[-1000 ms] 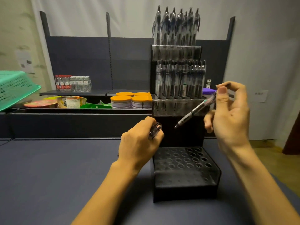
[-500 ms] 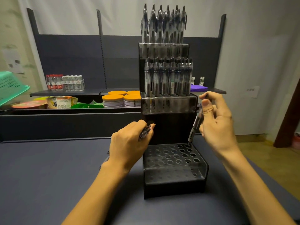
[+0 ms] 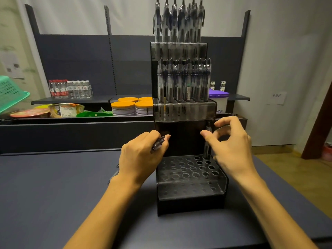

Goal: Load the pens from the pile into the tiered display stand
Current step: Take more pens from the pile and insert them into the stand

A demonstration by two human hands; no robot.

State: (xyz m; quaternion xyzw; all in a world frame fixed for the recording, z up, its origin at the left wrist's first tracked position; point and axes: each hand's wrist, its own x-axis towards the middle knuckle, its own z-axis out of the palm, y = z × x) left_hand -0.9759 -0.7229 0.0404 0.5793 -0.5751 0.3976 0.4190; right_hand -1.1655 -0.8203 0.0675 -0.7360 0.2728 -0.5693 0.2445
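Note:
The black tiered display stand (image 3: 190,200) stands on the dark table in front of me. Its top tier (image 3: 177,49) and middle tier (image 3: 185,112) are packed with upright pens. The bottom tier's hole grid holds one clear pen (image 3: 207,150), upright in a back-right hole. My right hand (image 3: 231,150) hovers beside that pen, fingers loosely spread, with the thumb tip in front of the barrel. My left hand (image 3: 142,159) grips a small bundle of pens (image 3: 159,143) just left of the stand; their other ends poke out below the wrist.
A dark shelf unit behind the table carries orange-lidded tubs (image 3: 129,107), bottled water (image 3: 71,88), bowl noodles (image 3: 64,109) and a purple-lidded container (image 3: 219,99). A green basket (image 3: 10,92) sits at the far left. The table edge and wooden floor lie to the right.
My right hand brought a pen from mid-air down into a back-right hole of the bottom tier and loosened its fingers. The left hand kept its bundle beside the stand.

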